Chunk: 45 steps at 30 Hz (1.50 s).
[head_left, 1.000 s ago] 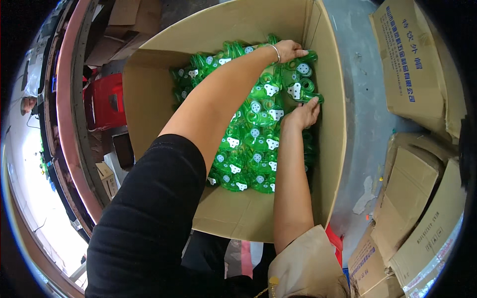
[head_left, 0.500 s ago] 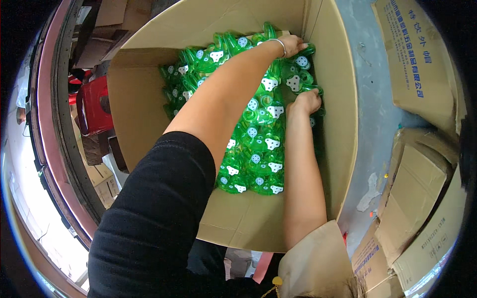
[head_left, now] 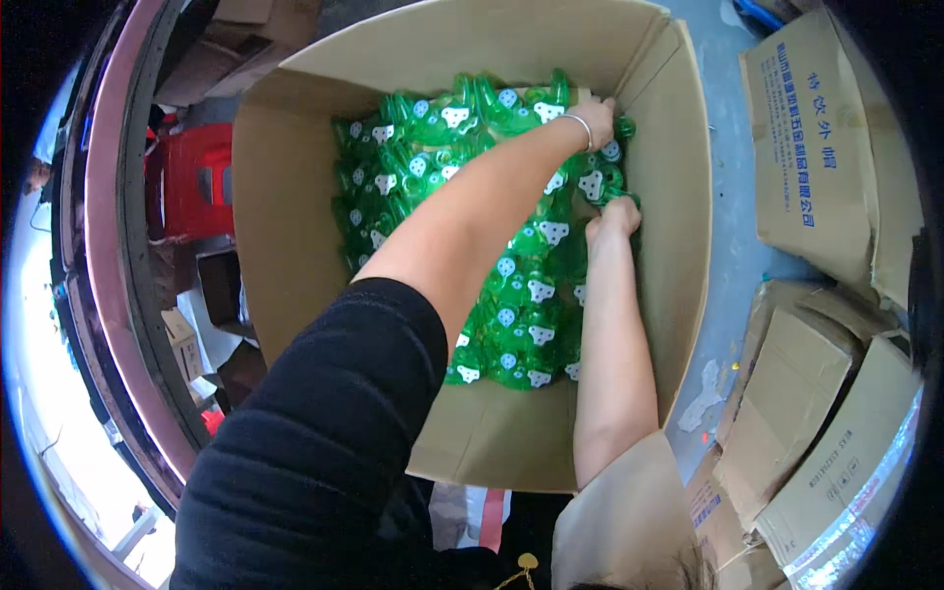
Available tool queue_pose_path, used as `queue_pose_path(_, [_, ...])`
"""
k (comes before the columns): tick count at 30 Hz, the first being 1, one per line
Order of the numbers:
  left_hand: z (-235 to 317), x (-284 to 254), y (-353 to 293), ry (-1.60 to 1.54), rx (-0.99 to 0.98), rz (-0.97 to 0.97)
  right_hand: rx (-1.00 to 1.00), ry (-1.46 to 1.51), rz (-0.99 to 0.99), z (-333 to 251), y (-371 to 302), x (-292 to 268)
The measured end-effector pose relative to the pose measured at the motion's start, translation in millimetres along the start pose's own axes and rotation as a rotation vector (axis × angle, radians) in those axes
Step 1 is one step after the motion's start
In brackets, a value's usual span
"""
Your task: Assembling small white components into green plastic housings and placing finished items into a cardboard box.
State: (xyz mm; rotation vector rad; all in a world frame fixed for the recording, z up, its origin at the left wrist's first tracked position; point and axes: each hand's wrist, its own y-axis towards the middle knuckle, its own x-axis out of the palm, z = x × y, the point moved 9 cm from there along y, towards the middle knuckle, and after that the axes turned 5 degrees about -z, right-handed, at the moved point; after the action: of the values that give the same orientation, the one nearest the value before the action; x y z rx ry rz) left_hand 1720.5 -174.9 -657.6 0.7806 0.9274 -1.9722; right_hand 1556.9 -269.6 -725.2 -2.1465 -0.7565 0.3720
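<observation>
Rows of see-through green plastic pieces (head_left: 506, 359), bottle-like with narrow ends and white spotted patches, lie packed in a large open cardboard box (head_left: 482, 433). My left hand (head_left: 596, 120), with a bracelet on its wrist, reaches across to the far right corner, its fingers bent over a green piece (head_left: 625, 127). Closer to me, along the box's right wall, my right hand (head_left: 618, 216) is curled round the near end of the same small group of green pieces (head_left: 592, 185). Both sets of fingertips are partly hidden among the pieces.
Flattened and folded cardboard cartons (head_left: 816, 147) lean to the right, beyond a strip of grey floor (head_left: 723, 246). A red plastic stool (head_left: 192, 182) stands left of the box, beside a pink-edged frame (head_left: 118, 246). The box walls rise around both forearms.
The view has shifted, so the box sits lower and slightly farther right in the picture. Both hands stay at nearly the same spot in the box, on the green pieces.
</observation>
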Motion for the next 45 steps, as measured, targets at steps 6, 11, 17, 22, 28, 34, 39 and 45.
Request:
queue_pose_path(6, [16.4, -83.6, -187.5, -0.4, -0.075, 0.737, -0.313, -0.244, -0.294, -19.4, -103.1, -15.7])
queue_pose_path(11, [136.3, -48.3, -435.8, -0.74, -0.467, 0.168, -0.28, -0.687, -0.812, -5.8, -303.5, -127.1])
queue_pose_path(17, [332.1, -188.1, -805.7, -0.914, -0.078, -0.098, 0.107, -0.881, -1.392, 42.0, -593.3, -350.0])
queue_pose_path(22, [263.9, -252.1, -1049.7, -1.227, -0.488, 0.774, 0.21, -1.604, -1.556, 54.6, -762.9, -316.2])
queue_pose_path(28, [127.9, -282.4, -1361.3, -1.225, -0.508, 1.588, 0.221, -1.561, -1.556, 82.3, -889.6, -268.2])
queue_pose_path(34, [-41.1, -238.0, -1610.5, -1.714, -0.14, 2.714, 0.166, -1.663, -1.602, 168.3, -959.5, -256.9])
queue_pose_path(39, [-108.2, -271.9, -1637.5, -1.783, 0.247, 2.868, -0.027, -1.712, -1.502, 174.7, -1006.2, -266.1])
queue_pose_path(45, [-135.4, -339.8, -1677.4, -1.744, 0.38, 2.682, -0.19, -1.898, -1.559, 192.4, -1017.0, -264.1])
